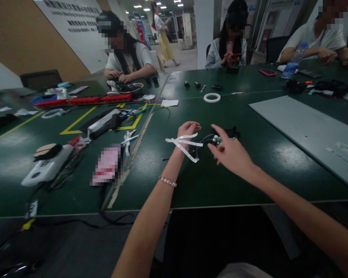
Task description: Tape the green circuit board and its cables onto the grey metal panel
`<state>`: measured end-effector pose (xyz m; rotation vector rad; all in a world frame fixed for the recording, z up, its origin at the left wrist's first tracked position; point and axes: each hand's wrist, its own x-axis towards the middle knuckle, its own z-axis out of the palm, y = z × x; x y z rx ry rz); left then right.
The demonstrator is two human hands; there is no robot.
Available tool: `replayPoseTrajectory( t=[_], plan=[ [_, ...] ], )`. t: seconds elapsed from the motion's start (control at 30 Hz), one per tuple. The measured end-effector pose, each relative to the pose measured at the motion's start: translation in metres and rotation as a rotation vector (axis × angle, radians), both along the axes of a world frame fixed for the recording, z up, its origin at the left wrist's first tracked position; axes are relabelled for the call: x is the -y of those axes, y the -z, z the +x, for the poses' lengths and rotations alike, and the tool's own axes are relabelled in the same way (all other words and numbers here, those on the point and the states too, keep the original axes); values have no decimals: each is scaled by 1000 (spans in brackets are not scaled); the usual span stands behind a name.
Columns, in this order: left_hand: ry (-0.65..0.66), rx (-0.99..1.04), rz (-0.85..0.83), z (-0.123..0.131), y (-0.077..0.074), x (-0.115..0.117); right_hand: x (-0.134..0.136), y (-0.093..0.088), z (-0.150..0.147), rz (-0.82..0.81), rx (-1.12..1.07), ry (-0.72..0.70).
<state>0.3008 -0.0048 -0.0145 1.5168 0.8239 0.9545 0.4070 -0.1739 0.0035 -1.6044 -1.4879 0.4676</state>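
Note:
My left hand [188,130] hovers over the green table with its fingers curled together; whatever lies between the fingertips, if anything, is too small to make out. Several white strips [188,142] fan out across the back of this hand and its wrist. To the right, my right hand [230,148] has its index finger and thumb spread apart, and nothing shows between them. Behind that hand, partly hidden by it, lies a small circuit board [217,139] with white connectors and dark wires [201,139]. A black part [234,132] sits beside the board.
A tape roll [212,97], a small wrench [203,88] and black parts [186,84] lie farther back. A grey metal panel [304,131] covers the right side. On the left are a pink-screened phone [107,164], a white device [46,164] and red bins [84,101]. Other people sit opposite.

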Motion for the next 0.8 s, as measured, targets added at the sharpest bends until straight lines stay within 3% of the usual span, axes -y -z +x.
replayPoseTrajectory(
  t=[0.1, 0.2, 0.3, 0.37, 0.47, 0.57, 0.8],
  plan=[
    [65, -139, 37, 2, 3, 1, 13, -1, 72, -17, 211, 280],
    [128, -278, 164, 5, 9, 0, 27, 11, 156, -54, 495, 543],
    [239, -403, 263, 5, 15, -1, 46, 36, 226, -203, 723, 656],
    [362, -458, 323, 5, 18, -1, 59, 54, 256, -348, 793, 717],
    [512, -476, 431, 6, 23, -1, 69, 78, 279, -555, 740, 696],
    [568, -484, 505, 7, 28, -1, 69, 89, 286, -593, 711, 659],
    [538, -441, 553, 12, 29, 1, 67, 86, 285, -571, 783, 596]
  ],
)
